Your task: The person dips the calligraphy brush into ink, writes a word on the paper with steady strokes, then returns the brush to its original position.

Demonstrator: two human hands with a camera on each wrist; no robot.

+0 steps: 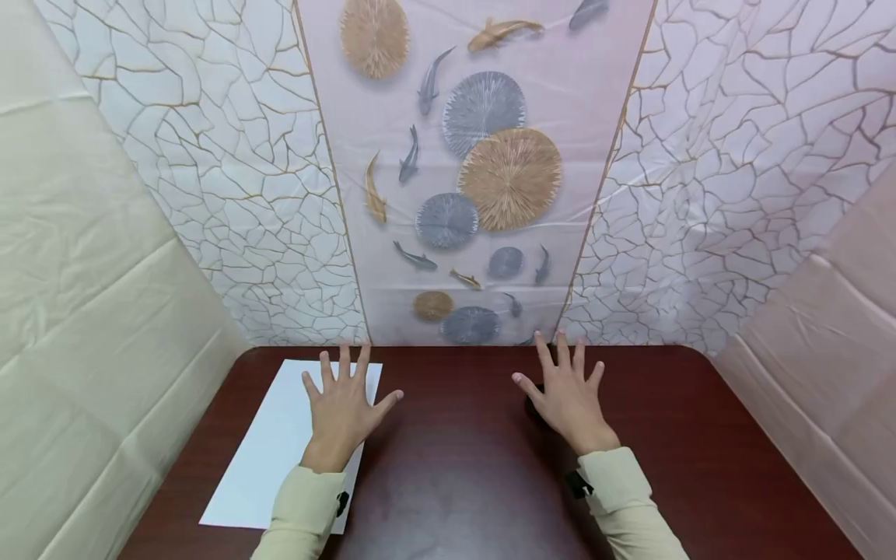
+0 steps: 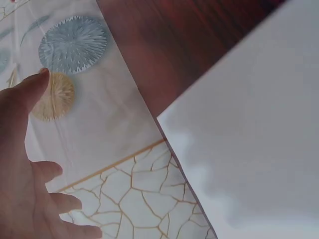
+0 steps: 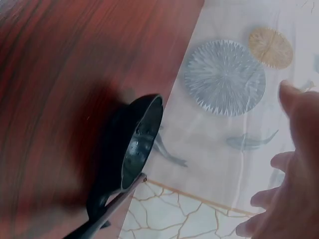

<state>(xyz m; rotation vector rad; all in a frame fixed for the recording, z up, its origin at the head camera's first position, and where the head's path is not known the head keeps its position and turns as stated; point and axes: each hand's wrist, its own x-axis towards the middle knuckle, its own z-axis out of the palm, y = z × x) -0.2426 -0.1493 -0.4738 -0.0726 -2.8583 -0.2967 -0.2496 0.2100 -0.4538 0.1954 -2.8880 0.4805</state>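
Two bare hands, left hand (image 1: 341,414) and right hand (image 1: 570,398), were held up, fingers spread, nothing gripped. Flat white paper sheet (image 1: 262,443) was laid under left, round black hollow dish (image 3: 137,144) with thin dark stick-like part (image 3: 112,206) under right. Both were set apart on shiny dark-red wood-grain table (image 1: 455,467), maybe for easy reach.

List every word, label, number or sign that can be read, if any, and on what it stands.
None can be read.
White sheet: no writing visible.
Black round object: no label visible.
Patterned backdrop: pictures only, no letters visible.
Black wrist items: too small to tell.
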